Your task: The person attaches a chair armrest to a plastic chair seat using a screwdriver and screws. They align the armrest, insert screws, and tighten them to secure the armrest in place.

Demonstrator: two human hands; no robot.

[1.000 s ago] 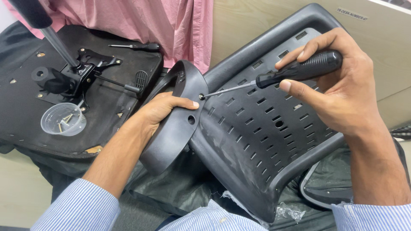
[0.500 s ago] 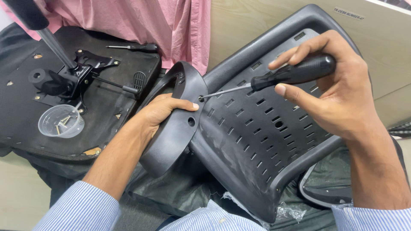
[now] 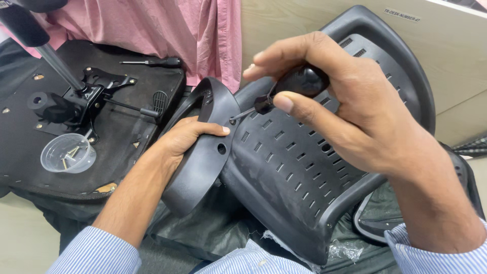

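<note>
My right hand [image 3: 350, 111] grips the black handle of a screwdriver [image 3: 294, 86], whose metal tip sits in a hole at the top of a black curved armrest bracket [image 3: 203, 157]. My left hand [image 3: 187, 137] wraps around that bracket from the left, thumb lying across its face just below the tip. The bracket rests against a black slotted plastic chair back [image 3: 304, 167] that lies tilted across my lap. A second open hole shows lower on the bracket.
An upturned black chair seat [image 3: 116, 142] with its metal mechanism and gas cylinder [image 3: 50, 61] lies at the left. On it stand a clear plastic cup of screws [image 3: 68, 153] and a second screwdriver [image 3: 152, 62]. A person in a pink shirt [image 3: 167, 30] stands behind.
My right hand has swung in closer to the bracket and turned, so the screwdriver now points more steeply at the hole. My left hand stays on the bracket.
</note>
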